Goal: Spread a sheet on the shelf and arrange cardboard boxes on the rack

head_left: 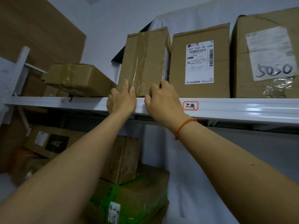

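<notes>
A taped brown cardboard box (144, 59) stands upright on the white upper shelf (234, 107), tilted slightly. My left hand (121, 101) presses flat against its lower front face. My right hand (163, 101) grips the box's lower right front edge, fingers curled round the corner. To its right stand a labelled box (200, 62) and a larger box marked 5050 (265, 54). A white sheet (174, 18) hangs behind these boxes.
Another taped box (77, 78) lies flat on the shelf to the left. Large cardboard panels (40, 33) lean against the wall at left. Below the shelf sit several stacked boxes (126, 159), one wrapped in green film (129, 199). A white rack post (17, 70) rises at left.
</notes>
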Action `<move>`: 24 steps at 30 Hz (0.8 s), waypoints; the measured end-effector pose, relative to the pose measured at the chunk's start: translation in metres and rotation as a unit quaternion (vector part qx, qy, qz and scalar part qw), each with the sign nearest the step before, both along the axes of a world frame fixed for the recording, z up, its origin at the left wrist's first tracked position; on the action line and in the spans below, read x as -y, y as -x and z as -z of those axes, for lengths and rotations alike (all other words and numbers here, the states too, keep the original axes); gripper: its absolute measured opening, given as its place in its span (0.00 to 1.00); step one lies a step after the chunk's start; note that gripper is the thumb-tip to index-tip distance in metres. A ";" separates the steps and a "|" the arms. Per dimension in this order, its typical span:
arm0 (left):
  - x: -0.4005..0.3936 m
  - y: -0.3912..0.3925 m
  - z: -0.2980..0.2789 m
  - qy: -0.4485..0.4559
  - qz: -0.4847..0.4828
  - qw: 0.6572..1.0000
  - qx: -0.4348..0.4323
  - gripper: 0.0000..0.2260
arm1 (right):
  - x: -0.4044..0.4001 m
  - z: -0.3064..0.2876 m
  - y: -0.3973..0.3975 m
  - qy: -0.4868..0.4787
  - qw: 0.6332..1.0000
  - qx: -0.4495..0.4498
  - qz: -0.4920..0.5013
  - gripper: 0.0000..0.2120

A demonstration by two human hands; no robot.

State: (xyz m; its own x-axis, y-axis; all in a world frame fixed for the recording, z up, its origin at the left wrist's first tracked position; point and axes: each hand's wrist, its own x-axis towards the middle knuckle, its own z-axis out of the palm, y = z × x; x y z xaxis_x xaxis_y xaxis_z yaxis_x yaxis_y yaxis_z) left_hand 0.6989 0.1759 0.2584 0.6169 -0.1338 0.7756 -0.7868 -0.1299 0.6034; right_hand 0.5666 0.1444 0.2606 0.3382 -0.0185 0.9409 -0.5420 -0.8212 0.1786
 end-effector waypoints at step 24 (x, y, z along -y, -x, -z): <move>-0.004 0.041 0.006 0.123 -0.017 0.991 0.050 0.22 | -0.012 0.013 0.026 0.058 0.998 0.006 -0.031 0.13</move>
